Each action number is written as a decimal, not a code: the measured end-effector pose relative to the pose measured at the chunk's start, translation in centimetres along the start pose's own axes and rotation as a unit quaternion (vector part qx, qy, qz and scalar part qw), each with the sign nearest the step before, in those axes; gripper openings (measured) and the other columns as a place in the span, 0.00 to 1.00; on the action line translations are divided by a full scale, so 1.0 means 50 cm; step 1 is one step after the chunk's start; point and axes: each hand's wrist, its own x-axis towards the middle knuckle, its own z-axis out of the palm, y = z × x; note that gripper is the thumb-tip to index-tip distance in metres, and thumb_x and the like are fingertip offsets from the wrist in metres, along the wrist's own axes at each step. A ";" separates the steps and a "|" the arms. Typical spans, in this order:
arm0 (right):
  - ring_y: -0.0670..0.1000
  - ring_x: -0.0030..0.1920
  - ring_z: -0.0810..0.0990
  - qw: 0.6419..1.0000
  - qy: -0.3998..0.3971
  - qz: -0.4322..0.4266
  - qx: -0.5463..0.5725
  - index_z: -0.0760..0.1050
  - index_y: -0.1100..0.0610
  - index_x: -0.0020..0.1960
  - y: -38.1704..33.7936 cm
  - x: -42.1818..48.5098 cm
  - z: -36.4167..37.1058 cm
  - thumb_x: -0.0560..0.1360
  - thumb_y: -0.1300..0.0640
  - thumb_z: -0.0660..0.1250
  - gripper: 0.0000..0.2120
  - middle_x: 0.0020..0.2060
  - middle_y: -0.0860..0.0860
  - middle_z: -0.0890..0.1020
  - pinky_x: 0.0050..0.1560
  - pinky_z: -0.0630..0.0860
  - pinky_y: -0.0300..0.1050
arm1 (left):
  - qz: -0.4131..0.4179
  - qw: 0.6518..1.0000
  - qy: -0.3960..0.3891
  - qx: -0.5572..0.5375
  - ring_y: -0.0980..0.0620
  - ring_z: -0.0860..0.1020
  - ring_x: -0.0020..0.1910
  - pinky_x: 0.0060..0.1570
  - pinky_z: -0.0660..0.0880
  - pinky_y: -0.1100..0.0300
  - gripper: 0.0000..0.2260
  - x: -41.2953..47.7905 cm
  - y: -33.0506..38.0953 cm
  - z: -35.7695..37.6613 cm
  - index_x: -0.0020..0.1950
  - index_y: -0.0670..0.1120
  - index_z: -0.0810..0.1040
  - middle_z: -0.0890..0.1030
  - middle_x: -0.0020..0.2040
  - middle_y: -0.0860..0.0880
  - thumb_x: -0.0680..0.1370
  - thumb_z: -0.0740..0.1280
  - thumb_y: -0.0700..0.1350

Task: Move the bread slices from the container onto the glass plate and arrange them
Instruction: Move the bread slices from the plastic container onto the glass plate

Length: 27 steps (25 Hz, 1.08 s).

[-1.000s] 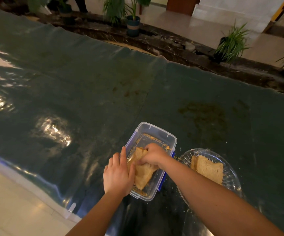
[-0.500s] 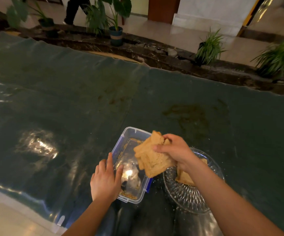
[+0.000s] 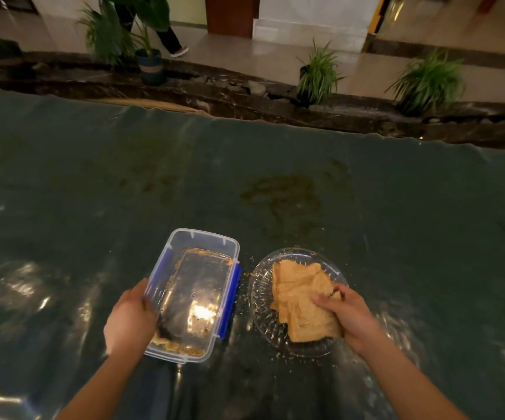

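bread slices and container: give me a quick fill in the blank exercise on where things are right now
1. The bread slices lie on the glass ____.
2. The container holds only ____ now.
3. The right hand touches the ____.
4. The left hand grips the container's ____ wall.

Missing words: plate; crumbs; bread slices; left

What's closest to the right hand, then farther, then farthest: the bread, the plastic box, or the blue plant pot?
From the right hand:
1. Bread slices, under its fingers on the glass plate.
2. Plastic box, to the left, beside the plate.
3. Blue plant pot, far back, beyond the table.
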 end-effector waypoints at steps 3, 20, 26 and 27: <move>0.55 0.45 0.86 0.996 0.059 -0.030 -0.058 0.76 0.60 0.58 0.053 0.006 -0.004 0.64 0.63 0.80 0.24 0.47 0.54 0.86 0.40 0.82 0.48 | -0.011 1.000 0.007 -0.009 0.41 0.80 0.39 0.40 0.79 0.48 0.19 0.011 -0.001 0.003 0.58 0.56 0.79 0.83 0.48 0.45 0.76 0.57 0.37; 0.52 0.52 0.82 0.959 0.111 -0.064 -0.253 0.69 0.53 0.70 0.085 0.010 -0.013 0.65 0.56 0.80 0.37 0.54 0.48 0.80 0.52 0.82 0.55 | -0.052 0.996 0.065 -0.015 0.36 0.81 0.47 0.46 0.79 0.45 0.19 0.122 -0.021 -0.051 0.63 0.53 0.80 0.84 0.53 0.40 0.77 0.60 0.39; 0.47 0.49 0.82 0.968 0.087 -0.046 -0.229 0.70 0.53 0.69 0.079 0.005 -0.021 0.67 0.56 0.78 0.33 0.52 0.44 0.81 0.49 0.81 0.49 | -0.047 0.999 0.026 0.003 0.33 0.78 0.54 0.56 0.75 0.36 0.19 0.112 -0.014 -0.050 0.66 0.49 0.75 0.80 0.57 0.37 0.75 0.62 0.41; 0.47 0.50 0.82 0.969 0.086 -0.045 -0.228 0.70 0.53 0.69 0.078 0.006 -0.025 0.67 0.56 0.78 0.32 0.52 0.45 0.81 0.50 0.81 0.49 | -0.053 0.998 0.033 0.017 0.31 0.75 0.58 0.60 0.72 0.34 0.20 0.104 -0.009 -0.049 0.68 0.48 0.73 0.78 0.60 0.36 0.76 0.62 0.41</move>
